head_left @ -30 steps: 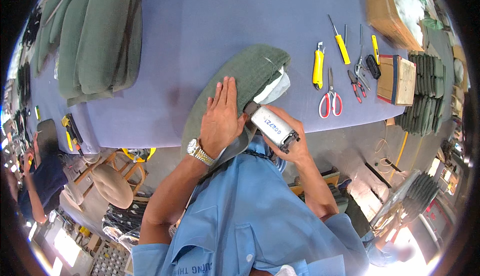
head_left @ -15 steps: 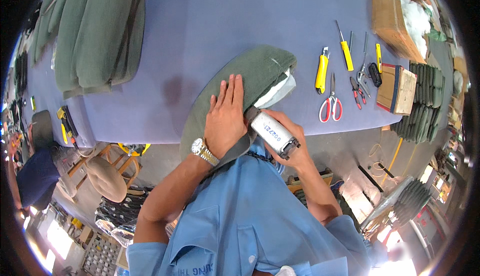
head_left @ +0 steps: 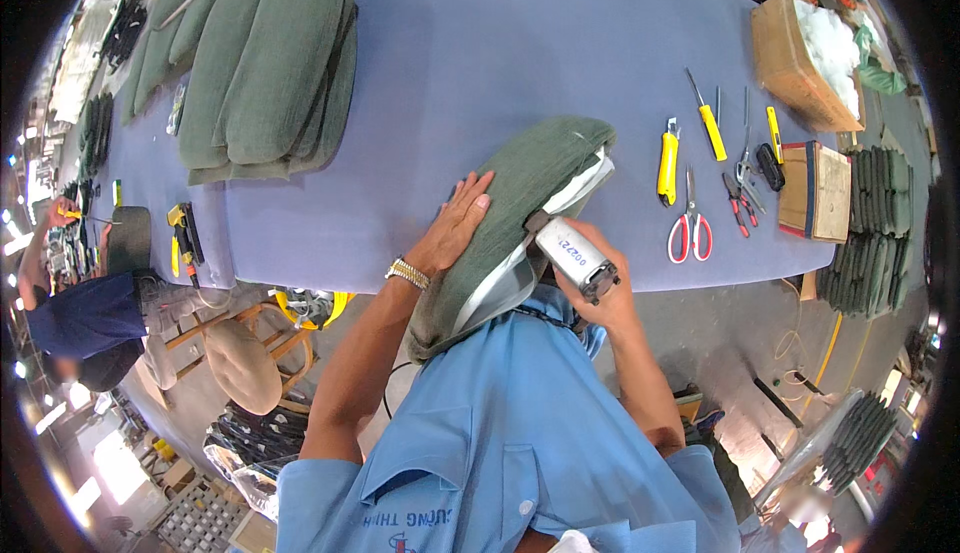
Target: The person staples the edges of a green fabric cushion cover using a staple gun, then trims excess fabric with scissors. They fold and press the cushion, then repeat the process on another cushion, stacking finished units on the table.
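A dark green upholstered cushion (head_left: 535, 168) is tilted on edge at the near side of the table, against my shirt. White lining (head_left: 497, 290) shows along its right-facing underside. My left hand (head_left: 455, 225) lies flat with fingers stretched on the cushion's left face, holding nothing. In my right hand (head_left: 606, 288) is a silver staple gun (head_left: 572, 255), gripped with fingers wrapped round it. Its dark nose meets the cushion's fabric edge near the middle of the underside. Part of my right hand's grip is hidden behind the tool.
Right of the cushion lie a yellow cutter (head_left: 668, 163), red-handled scissors (head_left: 690, 231), a yellow screwdriver (head_left: 711, 131) and pliers (head_left: 741, 205). Boxes (head_left: 820, 193) stand at the right edge. Green cushions (head_left: 285, 63) are stacked far left. Another person (head_left: 85, 313) works at left.
The cushion has tipped further up, exposing more white lining at its near end. My left hand has shifted from its top toward its left side. The staple gun stays at the edge.
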A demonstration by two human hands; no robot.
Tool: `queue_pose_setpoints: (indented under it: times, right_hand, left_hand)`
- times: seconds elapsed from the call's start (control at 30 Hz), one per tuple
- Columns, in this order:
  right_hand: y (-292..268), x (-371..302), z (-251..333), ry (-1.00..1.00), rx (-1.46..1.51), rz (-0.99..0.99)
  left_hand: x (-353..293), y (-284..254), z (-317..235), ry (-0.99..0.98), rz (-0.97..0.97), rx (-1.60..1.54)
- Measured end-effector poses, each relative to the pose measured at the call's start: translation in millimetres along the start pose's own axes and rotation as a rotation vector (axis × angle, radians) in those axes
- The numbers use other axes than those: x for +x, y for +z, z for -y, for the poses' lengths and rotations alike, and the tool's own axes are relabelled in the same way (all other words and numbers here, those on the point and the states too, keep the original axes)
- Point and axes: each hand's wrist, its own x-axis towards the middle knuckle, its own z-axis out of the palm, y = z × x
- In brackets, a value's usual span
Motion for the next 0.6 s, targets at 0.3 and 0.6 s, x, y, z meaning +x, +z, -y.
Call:
queue_pose_setpoints:
  times: [0.3, 0.6]
  right_hand:
    - [-5.9, -1.4, 2.6, 0.013, -0.052, 0.031]
    - [-3.6, -3.7, 14.8, 0.029, -0.072, 0.007]
  left_hand:
    - [-37.3, 17.9, -76.3, 0.113, -0.079, 0.351]
    - [-33.0, 36.4, -72.9, 0.087, -0.264, 0.477]
